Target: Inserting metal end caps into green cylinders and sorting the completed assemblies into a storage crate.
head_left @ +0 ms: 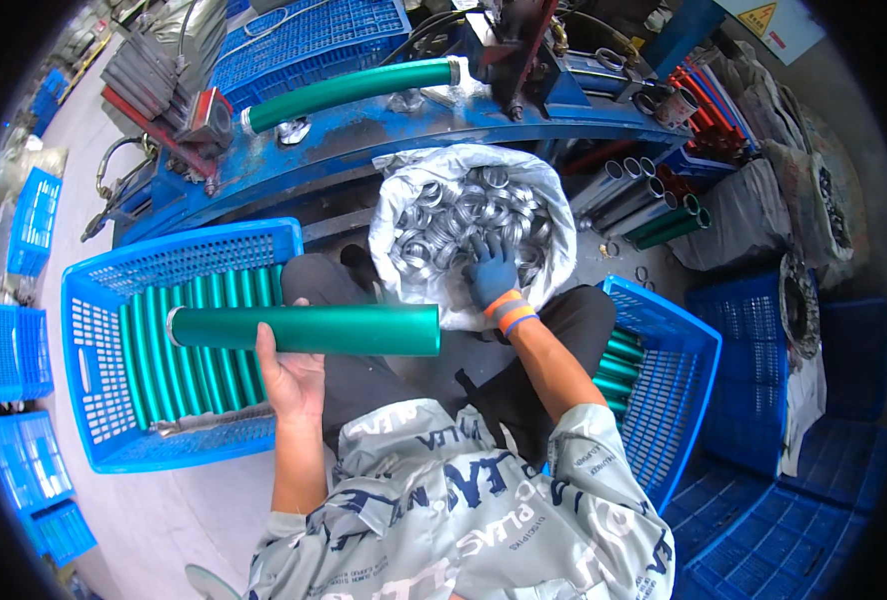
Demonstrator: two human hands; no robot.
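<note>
A green metal tube lies level across my lap, gripped by my bare left hand near its left part. A silver ring sits on that tube's left end; the right end shows no ring. My right hand, in a dark glove with an orange cuff, reaches into a white sack between my knees. Its fingers are apart and touch the loose silver metal rings heaped there; I see none held in them.
A blue crate of green tubes stands at my left, another crate at my right. Beyond the sack, a blue machine bench carries a second green tube between its ends. Several silver and green tubes lie right of the sack.
</note>
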